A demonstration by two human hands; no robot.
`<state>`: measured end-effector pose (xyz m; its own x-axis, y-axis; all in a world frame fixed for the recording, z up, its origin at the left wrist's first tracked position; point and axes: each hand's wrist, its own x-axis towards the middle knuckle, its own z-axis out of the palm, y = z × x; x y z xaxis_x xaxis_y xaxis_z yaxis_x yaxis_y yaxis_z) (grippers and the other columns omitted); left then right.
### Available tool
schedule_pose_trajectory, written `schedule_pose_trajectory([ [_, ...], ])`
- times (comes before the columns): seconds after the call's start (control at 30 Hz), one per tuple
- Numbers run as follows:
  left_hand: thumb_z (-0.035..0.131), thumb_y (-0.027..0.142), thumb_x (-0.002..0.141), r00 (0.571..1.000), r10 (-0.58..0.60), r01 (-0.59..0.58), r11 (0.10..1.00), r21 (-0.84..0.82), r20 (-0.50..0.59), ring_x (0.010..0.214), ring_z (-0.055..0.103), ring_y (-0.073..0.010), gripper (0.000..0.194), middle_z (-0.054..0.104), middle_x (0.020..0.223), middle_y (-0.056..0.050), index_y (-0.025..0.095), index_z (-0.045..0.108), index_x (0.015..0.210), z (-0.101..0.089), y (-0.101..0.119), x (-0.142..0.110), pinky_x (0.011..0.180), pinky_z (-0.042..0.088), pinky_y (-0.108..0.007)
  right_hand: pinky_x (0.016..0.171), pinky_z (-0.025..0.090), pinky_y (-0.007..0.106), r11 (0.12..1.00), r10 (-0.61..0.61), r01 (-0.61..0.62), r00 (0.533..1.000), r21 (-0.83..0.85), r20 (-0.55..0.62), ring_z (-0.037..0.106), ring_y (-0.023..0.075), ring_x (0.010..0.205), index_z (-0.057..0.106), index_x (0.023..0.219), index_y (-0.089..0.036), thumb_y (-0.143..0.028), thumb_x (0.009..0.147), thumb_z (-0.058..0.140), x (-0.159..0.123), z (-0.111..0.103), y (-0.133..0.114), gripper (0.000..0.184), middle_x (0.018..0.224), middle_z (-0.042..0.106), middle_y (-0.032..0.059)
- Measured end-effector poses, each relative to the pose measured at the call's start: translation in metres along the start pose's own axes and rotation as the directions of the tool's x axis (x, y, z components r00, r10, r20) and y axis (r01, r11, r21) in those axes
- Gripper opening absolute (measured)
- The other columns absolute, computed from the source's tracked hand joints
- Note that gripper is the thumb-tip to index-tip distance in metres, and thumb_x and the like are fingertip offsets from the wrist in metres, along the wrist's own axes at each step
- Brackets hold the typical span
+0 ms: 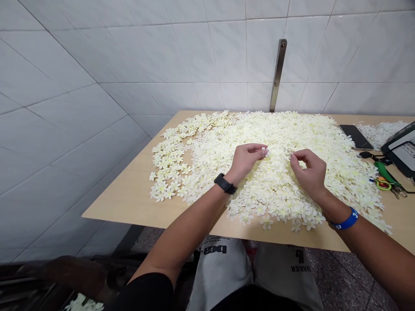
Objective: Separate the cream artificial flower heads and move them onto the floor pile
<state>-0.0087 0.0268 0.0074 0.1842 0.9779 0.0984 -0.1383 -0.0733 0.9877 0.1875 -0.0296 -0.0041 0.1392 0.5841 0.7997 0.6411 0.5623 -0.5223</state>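
Observation:
A broad heap of white artificial flowers with pale yellow centres [256, 190] covers much of the wooden table. Above its middle, my left hand [248, 159] is closed in a pinch on a small white flower piece [265, 150], its shape partly hidden by the fingers. To the right, my right hand [309, 170] is also pinched, thumb against forefinger, its fingertips over the heap. Whatever is between those fingertips is too small to tell from the flowers behind. The two hands are a short way apart.
The wooden tabletop [126, 201] ends close to my legs. On the right lie a dark phone [356, 136], a pile of small white pieces [384, 133], a black-framed device [403, 149], a green-handled tool [384, 172] and yellow-handled scissors [383, 185]. A tiled wall [194, 52] stands behind.

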Motion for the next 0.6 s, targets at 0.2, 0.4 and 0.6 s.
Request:
schedule_pose_trajectory([
  [0.2,0.09,0.035,0.064,1.0,0.031,-0.031,0.999,0.01,0.006,0.069,0.066,-0.0132,0.027,0.074,0.076,-0.005,0.016,0.075,0.076,0.0036,0.007,-0.0035,0.072,0.059,-0.031,0.063,0.056,0.034,1.0,-0.005,0.005,1.0,-0.007,-0.003,0.066,0.0175,0.065,0.066,0.08,-0.022,-0.025,0.09,0.064,-0.0023,0.0002,0.0007,0.01,0.072,0.069,0.0019],
  [0.4,0.084,0.046,0.073,0.99,0.142,-0.139,0.982,0.126,-0.01,0.06,0.055,-0.0101,0.03,0.066,0.066,0.0,0.019,0.074,0.077,0.0006,0.0065,-0.0017,0.058,0.047,-0.025,0.065,0.056,0.034,1.0,0.01,-0.01,1.0,0.009,0.001,0.066,0.0177,0.068,0.067,0.083,-0.021,-0.024,0.09,0.064,-0.0041,0.0007,0.0055,0.007,0.075,0.07,0.002],
  [0.6,0.075,0.04,0.084,0.97,0.242,-0.242,0.932,0.27,0.031,0.081,0.063,-0.0165,0.021,0.074,0.086,-0.004,0.02,0.076,0.078,-0.0008,0.0035,0.001,0.077,0.049,-0.03,0.065,0.056,0.034,1.0,0.002,-0.002,1.0,0.017,0.008,0.066,0.0175,0.067,0.067,0.084,-0.021,-0.021,0.089,0.064,-0.0024,-0.0001,0.0042,0.006,0.076,0.07,0.0022],
])
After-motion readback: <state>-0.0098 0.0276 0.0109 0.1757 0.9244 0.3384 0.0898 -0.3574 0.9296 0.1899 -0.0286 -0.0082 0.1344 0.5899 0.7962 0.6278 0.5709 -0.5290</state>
